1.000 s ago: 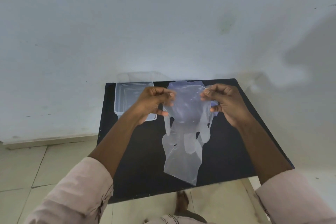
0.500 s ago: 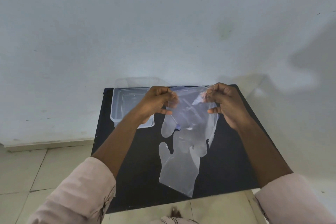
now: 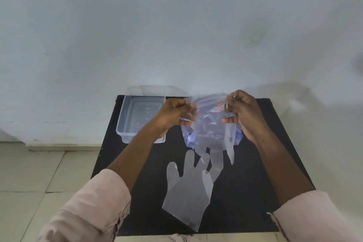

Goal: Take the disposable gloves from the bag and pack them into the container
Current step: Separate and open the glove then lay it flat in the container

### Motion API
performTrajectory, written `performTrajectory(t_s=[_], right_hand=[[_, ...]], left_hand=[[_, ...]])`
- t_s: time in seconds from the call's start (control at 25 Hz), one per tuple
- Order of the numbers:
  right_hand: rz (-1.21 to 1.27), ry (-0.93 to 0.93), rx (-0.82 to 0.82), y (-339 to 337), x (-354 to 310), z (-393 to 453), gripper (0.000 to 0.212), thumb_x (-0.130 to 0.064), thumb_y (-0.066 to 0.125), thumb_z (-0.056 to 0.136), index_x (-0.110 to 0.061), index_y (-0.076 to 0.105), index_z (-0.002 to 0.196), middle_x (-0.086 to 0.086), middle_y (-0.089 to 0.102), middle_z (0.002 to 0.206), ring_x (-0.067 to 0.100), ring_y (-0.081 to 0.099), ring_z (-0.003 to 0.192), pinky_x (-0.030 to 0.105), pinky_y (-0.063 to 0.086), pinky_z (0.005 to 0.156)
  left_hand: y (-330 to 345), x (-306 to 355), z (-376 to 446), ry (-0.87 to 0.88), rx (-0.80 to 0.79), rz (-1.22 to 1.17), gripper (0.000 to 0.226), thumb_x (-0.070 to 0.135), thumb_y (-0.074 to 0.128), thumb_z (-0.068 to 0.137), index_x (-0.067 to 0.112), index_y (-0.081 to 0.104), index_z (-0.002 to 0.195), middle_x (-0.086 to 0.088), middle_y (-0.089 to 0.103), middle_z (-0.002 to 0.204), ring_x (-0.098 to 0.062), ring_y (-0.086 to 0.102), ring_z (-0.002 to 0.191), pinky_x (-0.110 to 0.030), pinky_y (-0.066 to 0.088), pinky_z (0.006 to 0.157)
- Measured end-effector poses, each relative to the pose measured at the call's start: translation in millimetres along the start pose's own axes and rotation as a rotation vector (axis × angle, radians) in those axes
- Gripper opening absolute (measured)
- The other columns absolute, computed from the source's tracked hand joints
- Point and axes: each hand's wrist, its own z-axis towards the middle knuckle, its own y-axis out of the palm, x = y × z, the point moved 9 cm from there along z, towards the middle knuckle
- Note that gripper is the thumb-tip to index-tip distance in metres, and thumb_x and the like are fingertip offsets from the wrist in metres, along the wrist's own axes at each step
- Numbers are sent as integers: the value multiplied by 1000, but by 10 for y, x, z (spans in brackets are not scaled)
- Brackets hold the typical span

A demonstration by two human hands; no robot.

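Note:
My left hand (image 3: 175,113) and my right hand (image 3: 242,112) each pinch a top corner of a thin clear disposable glove (image 3: 213,129), held up above the black table (image 3: 265,163) with its fingers hanging down. A second clear glove (image 3: 186,192) lies flat on the table in front of me, fingers pointing away. A bluish plastic bag (image 3: 189,136) lies crumpled behind the held glove, mostly hidden by it. The clear rectangular container (image 3: 141,118) stands open at the table's back left, partly behind my left wrist.
A pale wall rises right behind the table. Tiled floor lies to the left and in front. My pink sleeves fill the lower corners.
The glove that hung lowest has dropped and now lies flat on the table. My hands still hold the upper glove, stretched a little wider.

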Motion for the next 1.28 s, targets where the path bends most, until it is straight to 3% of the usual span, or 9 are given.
performTrajectory(t_s=[0.16,0.44,0.72,1.0,1.16,1.28], right_hand=[[26,11,-27,-70,47,179,20,-11,51,96,-15,56,78,22,60,90,35,64,83,28,56,53],[20,1,-67,47,41,440,19,-12,47,98,-16,51,80,15,74,88,25,75,77,27,56,64],[-40,-4,-123,785,-123,816,17,-7,43,95,-15,49,81,16,75,90,25,75,82,22,55,66],[-43,17,-69,1726,-147,1334,17,-8,44,96,-16,48,81,17,73,89,26,74,81,22,55,62],[-107,-8,-56,2100,-9,1613,18,-6,39,93,-19,47,81,15,74,93,25,74,87,31,56,77],[-162,-86,-55,2286,29,1790,17,-11,40,97,-19,45,83,12,75,93,20,73,87,31,55,77]], left_hand=[[46,79,85,31,49,0,23,27,56,96,8,69,96,-12,72,95,-26,71,85,-43,58,83],[-129,219,219,93,130,45,20,27,56,96,11,67,88,-18,74,96,-25,72,82,-34,59,76],[-977,188,367,60,180,18,31,22,56,96,-6,64,102,-15,75,96,-24,75,89,-35,57,84],[-2042,209,658,57,225,-5,26,23,57,95,1,69,99,-16,75,96,-23,74,91,-34,56,85],[-2462,92,868,50,303,38,26,19,56,95,-3,68,99,-21,74,101,-24,74,89,-39,55,88],[-2673,60,959,98,387,76,23,19,56,94,0,70,94,-19,75,97,-22,74,88,-41,55,89]])
